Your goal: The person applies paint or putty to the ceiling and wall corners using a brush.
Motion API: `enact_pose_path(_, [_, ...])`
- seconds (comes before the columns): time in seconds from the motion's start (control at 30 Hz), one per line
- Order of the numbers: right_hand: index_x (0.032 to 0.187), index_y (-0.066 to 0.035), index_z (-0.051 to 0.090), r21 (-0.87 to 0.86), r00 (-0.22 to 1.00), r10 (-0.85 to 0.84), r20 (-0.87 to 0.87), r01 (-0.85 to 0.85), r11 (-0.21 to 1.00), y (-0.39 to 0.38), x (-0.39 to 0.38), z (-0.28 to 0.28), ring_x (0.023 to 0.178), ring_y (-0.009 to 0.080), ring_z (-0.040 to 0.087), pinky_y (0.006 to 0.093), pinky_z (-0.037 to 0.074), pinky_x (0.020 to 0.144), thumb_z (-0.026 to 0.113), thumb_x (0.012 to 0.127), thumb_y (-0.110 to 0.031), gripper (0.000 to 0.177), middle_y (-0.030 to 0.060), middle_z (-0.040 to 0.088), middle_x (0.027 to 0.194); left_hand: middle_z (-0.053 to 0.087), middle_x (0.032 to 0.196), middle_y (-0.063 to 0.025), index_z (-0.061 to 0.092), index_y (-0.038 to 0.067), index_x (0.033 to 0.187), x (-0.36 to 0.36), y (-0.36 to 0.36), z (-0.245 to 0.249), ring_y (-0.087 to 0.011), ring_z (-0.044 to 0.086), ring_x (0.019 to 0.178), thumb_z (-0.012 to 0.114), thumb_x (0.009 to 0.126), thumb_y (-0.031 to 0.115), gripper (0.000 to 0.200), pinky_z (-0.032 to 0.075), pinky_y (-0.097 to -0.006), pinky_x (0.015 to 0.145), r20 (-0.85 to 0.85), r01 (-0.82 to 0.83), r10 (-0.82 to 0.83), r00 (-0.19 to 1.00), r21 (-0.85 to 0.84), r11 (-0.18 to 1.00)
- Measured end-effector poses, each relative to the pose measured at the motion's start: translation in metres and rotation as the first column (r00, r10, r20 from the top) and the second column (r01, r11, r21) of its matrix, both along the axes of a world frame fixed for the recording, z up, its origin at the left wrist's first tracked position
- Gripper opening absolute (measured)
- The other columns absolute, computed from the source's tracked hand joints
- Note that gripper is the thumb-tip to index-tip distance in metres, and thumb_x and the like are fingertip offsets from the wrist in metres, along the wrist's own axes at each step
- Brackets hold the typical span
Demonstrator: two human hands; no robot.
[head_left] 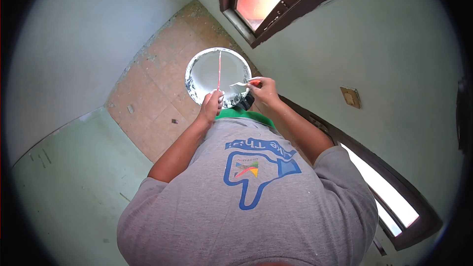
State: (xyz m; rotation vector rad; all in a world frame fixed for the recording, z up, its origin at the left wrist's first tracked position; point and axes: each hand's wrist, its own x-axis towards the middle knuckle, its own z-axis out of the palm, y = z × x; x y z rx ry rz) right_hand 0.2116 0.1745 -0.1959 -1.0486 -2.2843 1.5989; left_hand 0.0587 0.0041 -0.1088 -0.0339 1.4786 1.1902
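Observation:
A white bucket (193,90) with smeared white and dark marks round its rim stands in front of my body. My left hand (213,104) is closed round the lower end of a thin red stick (219,71), which extends over the bucket's opening to near the far rim. At the bucket's right side, my right hand (264,90) grips a small tool with an orange handle (254,83). The tool's pale, white-coated end (238,84) points left over the opening. White residue shows on the fingers of both hands.
Orange-brown floor tiles (157,91) lie round the bucket, with small debris on them. Pale walls rise on both sides. A dark-framed window (253,37) is at the top, a wall switch (350,97) at the right, and another dark-framed opening (394,192) at the lower right.

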Motion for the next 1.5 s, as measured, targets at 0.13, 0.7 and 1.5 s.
enact_pose_path(0.13, [0.098,0.001,0.073,-0.47,0.901,-0.421,0.107,0.419,0.777,0.037,0.038,0.052,0.072,0.013,0.066,0.0245,0.051,0.066,0.075,0.085,-0.007,0.016,0.0045,0.071,0.083,0.028,0.053,0.01,0.037,0.019,0.068,-0.01,0.01,0.009,-0.0044,0.022,0.042,0.051,0.092,0.043,0.036,0.018,-0.0251,0.042,0.047,0.015,-0.015,0.999,-0.005,1.0])
enact_pose_path(0.7, [0.103,0.002,0.064,0.3,0.856,-0.465,-0.228,0.516,0.802,-0.033,0.098,0.376,0.078,0.0136,0.06,0.0288,0.049,0.077,0.065,0.093,-0.013,0.018,0.0087,0.067,0.087,0.028,0.054,0.0091,0.037,0.019,0.07,-0.02,-0.018,0.085,-0.0054,0.022,0.04,0.057,0.089,0.037,0.032,0.016,-0.0264,0.039,0.057,0.238,-0.246,0.967,0.123,0.963])
enact_pose_path(1.5, [0.09,0.006,0.063,0.648,0.802,-0.509,-0.313,0.572,0.503,-0.013,0.039,0.415,0.063,0.0366,0.062,0.0409,0.048,0.06,0.056,0.098,-0.014,0.022,0.0204,0.063,0.071,0.028,0.054,0.0104,0.038,0.02,0.07,-0.031,-0.018,0.074,-0.0045,0.022,0.04,0.059,0.088,0.033,0.03,0.015,-0.0261,0.039,0.146,0.279,-0.303,0.942,0.162,0.946])
